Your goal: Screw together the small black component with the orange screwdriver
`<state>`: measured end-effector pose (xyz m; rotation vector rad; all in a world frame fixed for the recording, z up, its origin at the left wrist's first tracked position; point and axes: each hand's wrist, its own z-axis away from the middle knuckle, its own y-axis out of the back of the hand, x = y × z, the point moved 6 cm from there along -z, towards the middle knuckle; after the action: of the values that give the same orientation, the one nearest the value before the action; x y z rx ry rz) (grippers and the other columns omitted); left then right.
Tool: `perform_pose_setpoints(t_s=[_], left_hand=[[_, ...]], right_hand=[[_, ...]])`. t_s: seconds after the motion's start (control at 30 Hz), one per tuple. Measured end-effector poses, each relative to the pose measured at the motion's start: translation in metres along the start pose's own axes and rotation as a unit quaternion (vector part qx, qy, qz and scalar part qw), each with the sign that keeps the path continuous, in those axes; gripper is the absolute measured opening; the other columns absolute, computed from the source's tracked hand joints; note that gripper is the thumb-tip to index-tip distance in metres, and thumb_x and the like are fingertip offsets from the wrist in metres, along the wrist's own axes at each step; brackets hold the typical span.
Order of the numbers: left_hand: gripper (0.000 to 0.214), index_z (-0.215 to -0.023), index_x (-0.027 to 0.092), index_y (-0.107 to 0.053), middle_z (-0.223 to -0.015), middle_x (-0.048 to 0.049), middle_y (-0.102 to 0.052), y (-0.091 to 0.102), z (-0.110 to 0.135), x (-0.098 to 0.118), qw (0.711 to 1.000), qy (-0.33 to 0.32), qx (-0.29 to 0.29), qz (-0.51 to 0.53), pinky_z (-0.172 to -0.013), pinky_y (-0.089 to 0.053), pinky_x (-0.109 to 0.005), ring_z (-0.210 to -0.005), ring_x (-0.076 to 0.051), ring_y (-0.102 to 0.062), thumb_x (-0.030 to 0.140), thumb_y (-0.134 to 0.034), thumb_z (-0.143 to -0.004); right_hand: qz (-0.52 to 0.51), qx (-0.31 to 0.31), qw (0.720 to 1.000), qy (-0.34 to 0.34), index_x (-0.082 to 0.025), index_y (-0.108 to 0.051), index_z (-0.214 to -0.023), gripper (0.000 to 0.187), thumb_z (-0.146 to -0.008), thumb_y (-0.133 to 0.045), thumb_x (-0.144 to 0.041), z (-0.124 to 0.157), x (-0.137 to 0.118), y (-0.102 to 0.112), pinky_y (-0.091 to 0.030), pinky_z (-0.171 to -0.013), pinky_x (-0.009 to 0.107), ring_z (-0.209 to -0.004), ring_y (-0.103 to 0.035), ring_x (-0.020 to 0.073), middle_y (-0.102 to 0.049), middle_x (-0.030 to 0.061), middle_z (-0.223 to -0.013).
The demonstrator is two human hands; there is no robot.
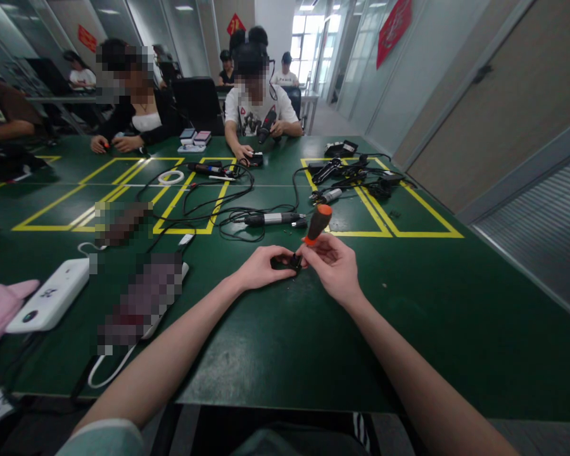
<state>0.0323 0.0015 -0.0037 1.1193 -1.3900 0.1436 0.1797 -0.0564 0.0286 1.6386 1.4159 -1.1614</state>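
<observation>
- Centre of frame: left hand [260, 268] closes thumb and fingertips around a small dark part [295, 261], apparently steadying it over the worktop [437, 310].
- Just right: right hand [337, 265] pinches a screwdriver [320, 223] low, handle up, presumably for fine control; tip contact indiscernible.
- Beyond, centre: black-and-grey tool [272, 219] lies flat.
- Upper right: cable heap [333, 170] straddles yellow lines [427, 235].

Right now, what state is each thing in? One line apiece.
left hand: pinching the small black part
right hand: holding the screwdriver
screwdriver: handle up, tilted
small black part: held; finer state too small to tell
grey-and-black tool: lying down, unheld
white ring: lying flat
white device: lying down, digits on display
co-worker's black tool: held, tilted
</observation>
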Motion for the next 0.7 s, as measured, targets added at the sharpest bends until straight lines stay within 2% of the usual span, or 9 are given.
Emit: perform_pose_setpoints(t_s=[0.13,0.3,0.4,0.5,0.6,0.7], left_hand=[[0.033,-0.111,0.015,-0.077,-0.099,-0.0056,-0.078,0.000,0.000,0.000,1.000,-0.001,0.001,-0.003,-0.086,-0.053,-0.029,-0.090,-0.018,-0.070,0.028,-0.083,-0.082],[0.033,-0.112,0.015,-0.077,-0.100,-0.0058,-0.078,-0.001,0.000,-0.001,1.000,-0.003,0.004,-0.004,-0.087,-0.054,-0.030,-0.091,-0.018,-0.070,0.029,-0.082,-0.082],[0.034,-0.113,0.016,-0.077,-0.100,-0.0056,-0.078,-0.001,0.000,-0.001,1.000,0.001,0.004,-0.005,-0.088,-0.055,-0.030,-0.091,-0.019,-0.070,0.029,-0.082,-0.082],[0.032,-0.110,0.017,-0.077,-0.099,-0.0050,-0.078,0.000,0.000,0.000,1.000,0.003,0.003,-0.007,-0.087,-0.055,-0.031,-0.091,-0.019,-0.070,0.030,-0.082,-0.082],[0.031,-0.109,0.017,-0.077,-0.099,-0.0045,-0.078,0.000,0.000,0.002,1.000,0.004,0.001,-0.005,-0.088,-0.056,-0.030,-0.091,-0.019,-0.071,0.032,-0.082,-0.082],[0.032,-0.110,0.016,-0.077,-0.099,-0.0047,-0.078,0.000,0.000,0.002,1.000,0.005,0.000,-0.003,-0.088,-0.055,-0.030,-0.090,-0.019,-0.071,0.030,-0.082,-0.082]], right_hand=[[0.013,0.026,1.000,-0.001,-0.021,-0.068,-0.079,0.033,-0.074,-0.089,-0.046,-0.002,-0.003,0.003,-0.059,-0.055,0.026,-0.054,-0.063,0.0122,-0.069,-0.0014,-0.066],[0.047,0.018,0.998,0.035,-0.020,-0.073,-0.072,0.032,-0.081,-0.082,-0.049,-0.004,-0.013,0.003,-0.057,-0.051,0.027,-0.053,-0.059,0.0097,-0.069,0.0027,-0.083],[0.031,-0.005,0.999,0.015,-0.021,-0.075,-0.085,0.026,-0.084,-0.079,-0.046,-0.003,-0.010,0.001,-0.058,-0.054,0.029,-0.054,-0.061,0.0112,-0.069,0.0012,-0.078],[-0.001,-0.016,1.000,0.003,-0.021,-0.069,-0.101,0.032,-0.088,-0.075,-0.050,-0.001,-0.006,-0.001,-0.058,-0.055,0.030,-0.055,-0.063,0.0119,-0.071,0.0003,-0.077],[-0.011,-0.027,1.000,0.005,-0.022,-0.064,-0.103,0.034,-0.091,-0.072,-0.053,0.001,-0.004,-0.004,-0.058,-0.055,0.029,-0.056,-0.064,0.0117,-0.072,0.0006,-0.080],[-0.023,-0.016,1.000,0.000,-0.023,-0.061,-0.103,0.037,-0.087,-0.076,-0.053,0.001,-0.002,-0.004,-0.058,-0.056,0.027,-0.056,-0.064,0.0116,-0.072,-0.0008,-0.078]])
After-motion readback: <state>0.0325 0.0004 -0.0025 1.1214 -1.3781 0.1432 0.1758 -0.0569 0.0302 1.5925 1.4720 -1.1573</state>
